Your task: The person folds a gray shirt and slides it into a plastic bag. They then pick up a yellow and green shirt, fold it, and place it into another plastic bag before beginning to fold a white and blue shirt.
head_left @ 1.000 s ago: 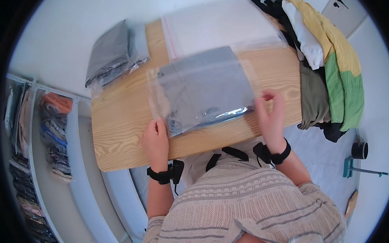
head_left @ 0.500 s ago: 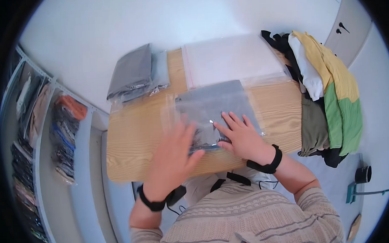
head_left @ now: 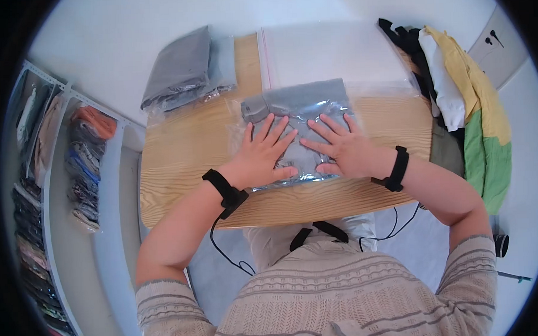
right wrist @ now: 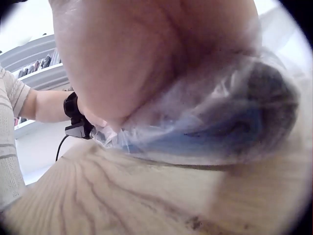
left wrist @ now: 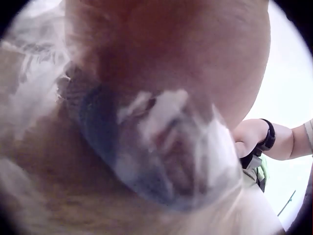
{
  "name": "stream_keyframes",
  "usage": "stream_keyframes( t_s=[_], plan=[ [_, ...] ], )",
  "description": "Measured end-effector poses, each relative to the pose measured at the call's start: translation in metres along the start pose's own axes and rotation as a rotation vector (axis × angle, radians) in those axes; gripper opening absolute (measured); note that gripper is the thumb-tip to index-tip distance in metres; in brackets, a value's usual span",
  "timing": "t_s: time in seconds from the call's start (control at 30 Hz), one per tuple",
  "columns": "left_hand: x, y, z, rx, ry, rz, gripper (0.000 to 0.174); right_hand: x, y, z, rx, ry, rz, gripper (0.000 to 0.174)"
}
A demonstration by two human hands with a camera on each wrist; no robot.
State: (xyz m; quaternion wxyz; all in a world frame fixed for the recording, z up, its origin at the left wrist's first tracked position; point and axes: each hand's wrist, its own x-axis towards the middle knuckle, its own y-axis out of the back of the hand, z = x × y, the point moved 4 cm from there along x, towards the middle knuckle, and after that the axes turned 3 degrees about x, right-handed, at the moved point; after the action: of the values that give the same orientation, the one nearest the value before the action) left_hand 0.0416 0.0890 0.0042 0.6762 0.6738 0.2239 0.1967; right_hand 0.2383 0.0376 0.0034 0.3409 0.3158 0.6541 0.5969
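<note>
A folded grey garment (head_left: 305, 101) in a clear plastic bag lies on the wooden table in the head view. Both hands press flat on it with fingers spread: the left hand (head_left: 265, 153) on its left half, the right hand (head_left: 348, 147) on its right half, thumbs near the front edge. In the left wrist view the bagged garment (left wrist: 161, 152) shows blurred under the left palm (left wrist: 171, 58). From the right wrist, the bag's bulging edge (right wrist: 205, 132) is seen between the right palm (right wrist: 146, 58) and the wood.
Bagged grey garments (head_left: 179, 67) lie at the table's back left, flat clear bags (head_left: 336, 56) at the back. Clothes in yellow, green, white and black (head_left: 471, 96) hang over the right edge. Shelves (head_left: 104, 191) with bagged clothes stand left; the table's front edge (head_left: 223, 220) is near the body.
Both hands have come from beside the bag onto its top, the left arriving after the right, and now lie spread on it. The head view has also shifted.
</note>
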Motion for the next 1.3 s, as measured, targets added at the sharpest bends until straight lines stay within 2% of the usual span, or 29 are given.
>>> stream_keyframes(
  t_s=[0.33, 0.53, 0.6, 0.67, 0.73, 0.8, 0.87, 1.0, 1.2, 1.3],
  plan=[
    [0.005, -0.003, -0.006, -0.14, -0.031, -0.074, 0.083, 0.002, 0.0, 0.003, 0.05, 0.005, -0.005, 0.063],
    [0.007, 0.006, -0.007, -0.118, -0.021, -0.111, 0.074, 0.004, 0.005, 0.004, 0.025, 0.007, -0.008, 0.062],
    [0.01, 0.012, -0.006, -0.076, 0.008, -0.18, 0.069, 0.006, 0.014, 0.003, 0.032, -0.002, -0.015, 0.062],
    [0.015, 0.026, -0.006, 0.028, -0.01, -0.095, 0.069, 0.011, 0.027, 0.005, 0.03, 0.015, -0.091, 0.065],
    [0.021, 0.034, -0.006, 0.127, -0.024, -0.014, 0.069, 0.014, 0.027, 0.01, -0.032, 0.024, -0.043, 0.067],
    [0.03, 0.027, -0.012, 0.062, 0.012, -0.1, 0.071, 0.018, 0.029, 0.016, -0.09, 0.036, -0.002, 0.069],
    [0.034, 0.02, -0.016, 0.03, 0.021, -0.122, 0.072, 0.021, 0.026, 0.023, 0.024, 0.014, -0.097, 0.07],
    [0.041, 0.012, -0.02, -0.083, 0.034, -0.205, 0.075, 0.025, 0.013, 0.036, 0.14, 0.026, -0.125, 0.069],
    [0.043, 0.002, -0.026, -0.149, 0.018, -0.222, 0.074, 0.028, 0.013, 0.038, 0.18, 0.026, -0.196, 0.068],
    [0.043, 0.002, -0.027, -0.173, 0.006, -0.229, 0.074, 0.025, 0.007, 0.04, 0.175, 0.043, -0.154, 0.067]
  ],
)
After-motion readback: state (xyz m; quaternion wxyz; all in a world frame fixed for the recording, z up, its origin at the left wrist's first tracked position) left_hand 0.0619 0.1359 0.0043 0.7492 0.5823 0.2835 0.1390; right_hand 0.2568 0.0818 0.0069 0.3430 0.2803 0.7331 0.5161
